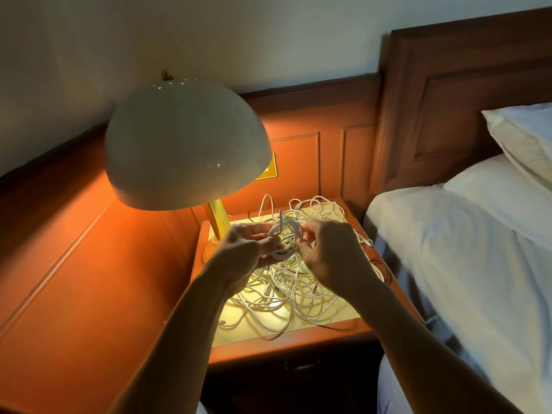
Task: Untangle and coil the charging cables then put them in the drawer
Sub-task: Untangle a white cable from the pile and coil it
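The left hand (242,252) and right hand (331,252) hold a small white coil (283,241) between them. The left grip is clenched on the coil's near-left side, thumb over the strands. The right grip pinches the coil's far-right edge with its fingertips, though which fingers do the pinching is hard to tell in the dim light. A short loose end stands up from the top of the coil, just beyond both grips.

Directly below the grips lies the tangle (298,297) of white cables, spread over most of the lit surface (268,348). Some loops reach beyond the hands toward the wall panel. A white plug (369,242) lies just right of the right grip, near the surface's edge.

Left of the left grip stands the lamp (185,147), its dome shade above hand height and its gold stem just beside the left fingers. Well right of the right grip is the bed (478,264) with a pillow (522,135).
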Demonstrator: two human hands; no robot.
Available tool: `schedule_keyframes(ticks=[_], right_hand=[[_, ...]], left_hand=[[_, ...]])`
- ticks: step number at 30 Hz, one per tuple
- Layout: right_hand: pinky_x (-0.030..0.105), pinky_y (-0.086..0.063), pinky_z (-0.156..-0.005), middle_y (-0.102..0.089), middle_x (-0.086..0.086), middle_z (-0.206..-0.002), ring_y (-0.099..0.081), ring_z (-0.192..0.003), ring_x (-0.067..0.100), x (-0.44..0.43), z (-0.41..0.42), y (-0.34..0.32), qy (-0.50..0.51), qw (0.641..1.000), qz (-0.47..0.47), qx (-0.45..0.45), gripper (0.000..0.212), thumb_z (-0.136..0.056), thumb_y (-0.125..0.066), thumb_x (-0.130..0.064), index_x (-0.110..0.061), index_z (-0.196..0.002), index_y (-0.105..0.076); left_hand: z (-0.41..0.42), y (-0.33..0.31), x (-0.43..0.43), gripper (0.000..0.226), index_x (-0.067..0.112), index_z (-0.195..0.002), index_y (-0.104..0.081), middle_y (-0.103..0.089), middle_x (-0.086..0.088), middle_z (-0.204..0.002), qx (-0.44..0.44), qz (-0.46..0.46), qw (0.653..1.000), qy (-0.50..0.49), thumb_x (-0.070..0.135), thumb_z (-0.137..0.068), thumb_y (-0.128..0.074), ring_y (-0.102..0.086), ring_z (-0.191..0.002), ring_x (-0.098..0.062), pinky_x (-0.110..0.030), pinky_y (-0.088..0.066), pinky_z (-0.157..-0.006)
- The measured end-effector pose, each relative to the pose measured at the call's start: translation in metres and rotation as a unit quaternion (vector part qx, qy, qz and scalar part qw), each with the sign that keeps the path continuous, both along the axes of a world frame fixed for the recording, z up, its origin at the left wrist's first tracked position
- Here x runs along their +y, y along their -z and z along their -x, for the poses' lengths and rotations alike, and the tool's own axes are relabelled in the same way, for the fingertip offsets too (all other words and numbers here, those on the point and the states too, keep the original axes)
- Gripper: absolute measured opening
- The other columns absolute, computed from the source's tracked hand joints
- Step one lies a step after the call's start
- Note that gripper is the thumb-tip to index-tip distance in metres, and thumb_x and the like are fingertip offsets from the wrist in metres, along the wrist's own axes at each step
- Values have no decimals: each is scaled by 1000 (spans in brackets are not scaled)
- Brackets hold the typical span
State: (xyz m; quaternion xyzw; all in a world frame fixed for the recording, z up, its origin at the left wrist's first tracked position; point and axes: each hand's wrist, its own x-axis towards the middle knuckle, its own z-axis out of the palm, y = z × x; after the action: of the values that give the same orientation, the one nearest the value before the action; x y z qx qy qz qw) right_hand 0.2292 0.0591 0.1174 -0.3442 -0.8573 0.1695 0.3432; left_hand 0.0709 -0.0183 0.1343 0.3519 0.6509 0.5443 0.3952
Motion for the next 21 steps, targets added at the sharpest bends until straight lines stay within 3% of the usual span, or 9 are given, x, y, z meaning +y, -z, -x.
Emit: schedule_keyframes(ticks=[2, 6, 9, 12, 14, 18, 21], right_hand=[[25, -61, -74, -76, 0, -88, -69, -73, 9, 4, -1, 4, 24, 998, -58, -31, 17, -92, -73, -19, -12, -108, -76], [23, -58, -78, -72, 1, -84, -62, -76, 9, 13, -7, 2, 14, 992, -110, -57, 8, -90, -75, -16, -10, -95, -77], [24, -56, -81, -71, 2, -90, -60, -84, 10, 20, -12, -1, -6, 988, -139, -59, 10, -88, -76, -15, -9, -96, -75], [24, -55, -79, -72, 2, -91, -58, -81, 9, 35, -22, 0, 4, 989, -143, -42, 12, -86, -78, -15, -10, -97, -75], [22, -51, -79, -74, 4, -93, -57, -81, 8, 43, -27, 3, 12, 987, -159, -29, 17, -85, -80, -13, -9, -101, -76], [21, -47, -79, -76, 7, -97, -63, -84, 13, 43, -27, 12, 37, 983, -178, 6, 22, -85, -80, -11, -5, -106, -76], [16, -48, -75, -77, 6, -97, -60, -82, 5, 40, -24, 21, 41, 991, -117, 59, 17, -90, -76, -13, -7, -105, -77]], left_hand=[[2, 0, 1, 20, -3, -113, -69, -74, -21, -106, 28, 0, 1000, 1, -2, -94, -65, -76, -95, -30, -31, -63, -77], [2, -2, 0, 14, -3, -101, -73, -73, -19, -92, 167, -1, 986, 5, 7, -96, -65, -75, -87, -29, -32, -63, -80], [4, -1, -1, 15, -1, -98, -73, -73, -15, -88, 192, 12, 981, 11, 12, -98, -65, -75, -86, -27, -38, -63, -85], [8, 3, -4, 16, 1, -100, -72, -73, -19, -94, 134, 16, 991, -20, 15, -99, -63, -73, -93, -33, -42, -61, -88], [8, 7, -7, 15, 0, -104, -71, -72, -22, -99, 64, 7, 997, -38, 13, -99, -63, -73, -97, -34, -37, -62, -87], [8, 13, -9, 17, -4, -106, -69, -73, -13, -89, -18, -28, 998, -51, 9, -96, -66, -75, -80, -17, -25, -61, -74], [7, 18, -9, 19, -6, -108, -70, -74, -15, -89, -85, -34, 994, -54, 8, -95, -66, -75, -84, -23, -29, -62, -73]])
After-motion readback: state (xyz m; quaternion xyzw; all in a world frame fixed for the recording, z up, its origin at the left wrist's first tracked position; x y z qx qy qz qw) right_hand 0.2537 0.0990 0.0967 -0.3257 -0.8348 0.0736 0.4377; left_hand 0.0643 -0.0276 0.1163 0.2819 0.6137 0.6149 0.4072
